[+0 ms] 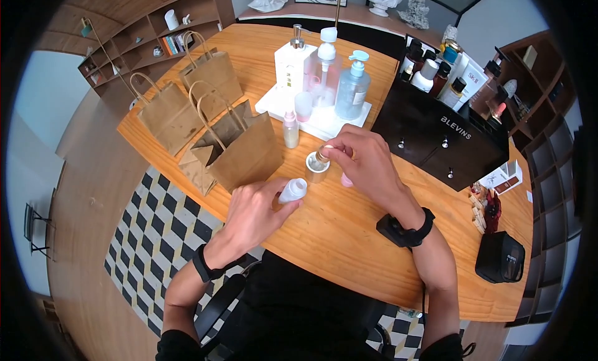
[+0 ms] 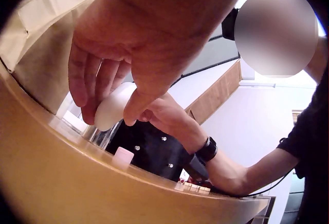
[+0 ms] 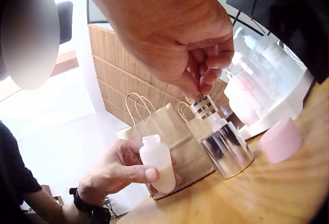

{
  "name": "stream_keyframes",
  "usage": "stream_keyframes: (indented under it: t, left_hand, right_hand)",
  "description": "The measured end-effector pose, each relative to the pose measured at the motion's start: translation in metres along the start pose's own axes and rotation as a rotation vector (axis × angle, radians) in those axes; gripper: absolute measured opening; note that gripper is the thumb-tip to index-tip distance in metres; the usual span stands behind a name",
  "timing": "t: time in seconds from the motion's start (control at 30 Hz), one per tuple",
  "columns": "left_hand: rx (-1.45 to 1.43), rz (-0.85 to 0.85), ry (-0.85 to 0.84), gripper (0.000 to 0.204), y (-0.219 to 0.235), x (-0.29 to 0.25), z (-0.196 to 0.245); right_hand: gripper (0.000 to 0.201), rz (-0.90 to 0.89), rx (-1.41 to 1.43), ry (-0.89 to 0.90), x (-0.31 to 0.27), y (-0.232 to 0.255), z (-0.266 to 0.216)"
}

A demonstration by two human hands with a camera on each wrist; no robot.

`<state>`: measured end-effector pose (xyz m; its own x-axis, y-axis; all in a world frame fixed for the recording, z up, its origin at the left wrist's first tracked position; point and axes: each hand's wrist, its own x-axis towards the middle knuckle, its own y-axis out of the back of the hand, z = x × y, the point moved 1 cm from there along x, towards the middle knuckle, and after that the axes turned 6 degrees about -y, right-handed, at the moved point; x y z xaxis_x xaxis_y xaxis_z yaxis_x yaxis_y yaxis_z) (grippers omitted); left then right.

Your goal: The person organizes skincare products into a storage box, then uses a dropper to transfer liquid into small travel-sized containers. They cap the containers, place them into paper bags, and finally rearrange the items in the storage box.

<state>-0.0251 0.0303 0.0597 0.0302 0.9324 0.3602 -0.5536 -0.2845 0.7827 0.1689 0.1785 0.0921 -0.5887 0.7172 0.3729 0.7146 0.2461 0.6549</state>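
Left hand (image 1: 248, 208) was in a grip, fingers (image 2: 90, 86) curled on one side, thumb (image 3: 140, 174) on the other. Right hand (image 1: 362, 157) sat farther forward, back of the hand up, thumb and fingertips (image 3: 207, 86) pinched together, pointing down. Elbows were bent, left forearm (image 1: 188, 286) and right forearm (image 1: 434, 264) reaching forward, hands near each other, not touching.
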Motion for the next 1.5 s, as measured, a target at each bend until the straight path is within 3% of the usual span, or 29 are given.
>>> stream_keyframes:
  t: [0.1,0.3,1.5]
  left_hand:
    - [-0.022,0.029,-0.012,0.037,-0.004,0.006,-0.002]
    - [0.015,-0.008,0.023,0.038,-0.006,0.017,-0.003]
    - [0.000,-0.122,0.079,0.034,-0.010,0.031,-0.003]
  right_hand:
    - [0.015,-0.024,0.044,-0.092,0.000,-0.001,0.000]
    - [0.015,-0.030,0.069,-0.113,0.000,-0.003,0.006]
    - [0.017,0.032,0.071,-0.097,0.009,0.019,0.013]
